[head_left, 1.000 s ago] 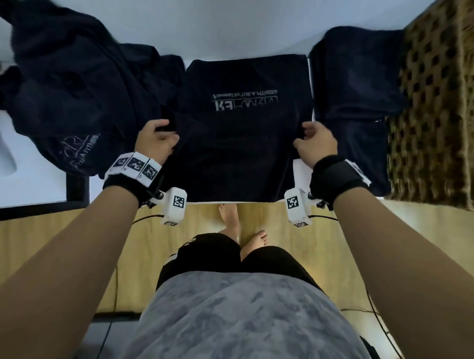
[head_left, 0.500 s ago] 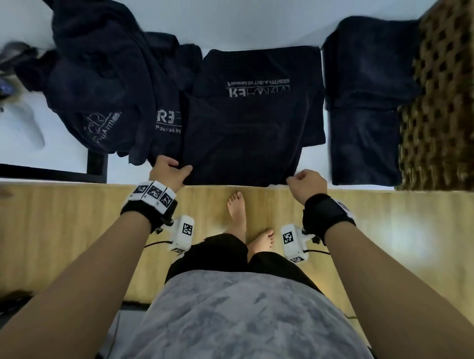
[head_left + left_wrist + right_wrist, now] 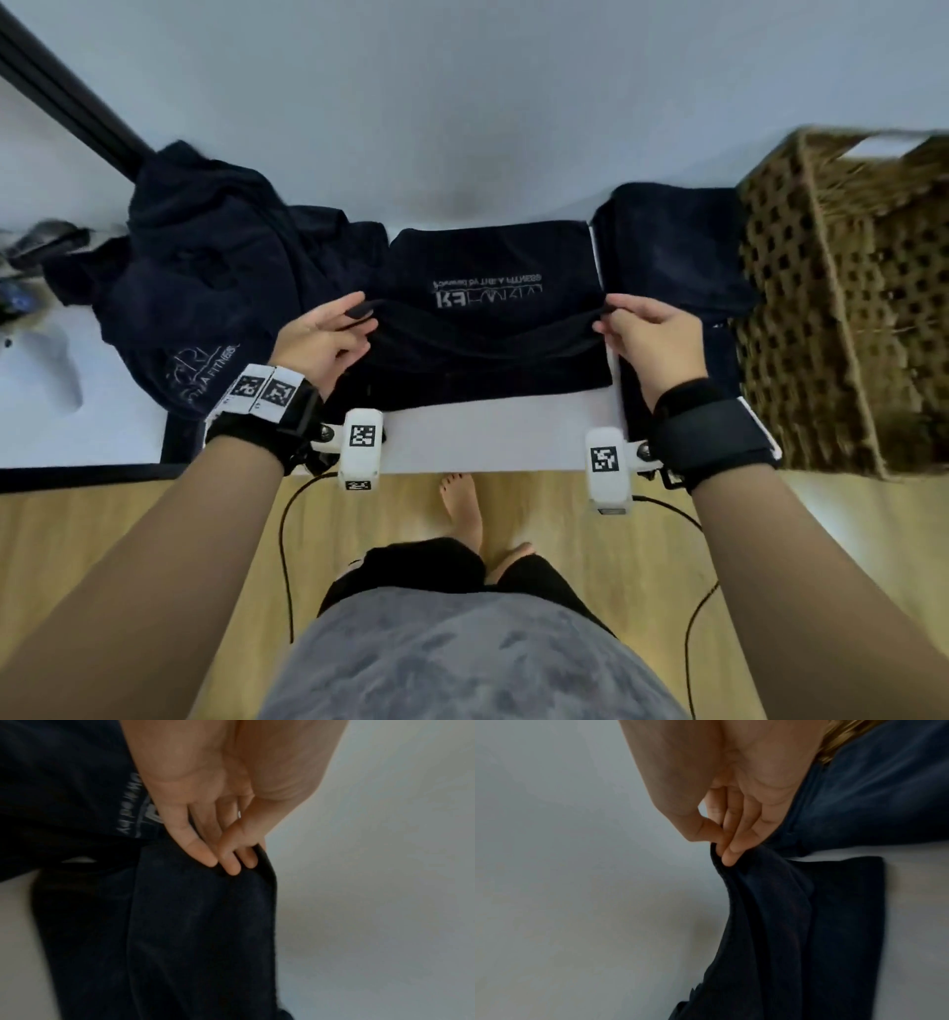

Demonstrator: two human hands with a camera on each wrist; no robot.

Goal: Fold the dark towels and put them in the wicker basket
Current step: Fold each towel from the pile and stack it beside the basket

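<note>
Left hand (image 3: 328, 342) and right hand (image 3: 648, 345) each pinch a near corner of the centre towel (image 3: 493, 308), mid-fold on the table (image 3: 488, 442). Folded towels (image 3: 672, 246) lie beside the wicker basket (image 3: 842, 308); an unfolded heap (image 3: 205, 267) remains.

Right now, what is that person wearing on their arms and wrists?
Both forearms are bare, with no sleeves. The left hand has a black wrist strap carrying white square-coded marker tags; the right hand has a plain black wrist band. A small white camera box printed with a black-and-white code hangs under each wrist, trailing a thin black cable.
</note>
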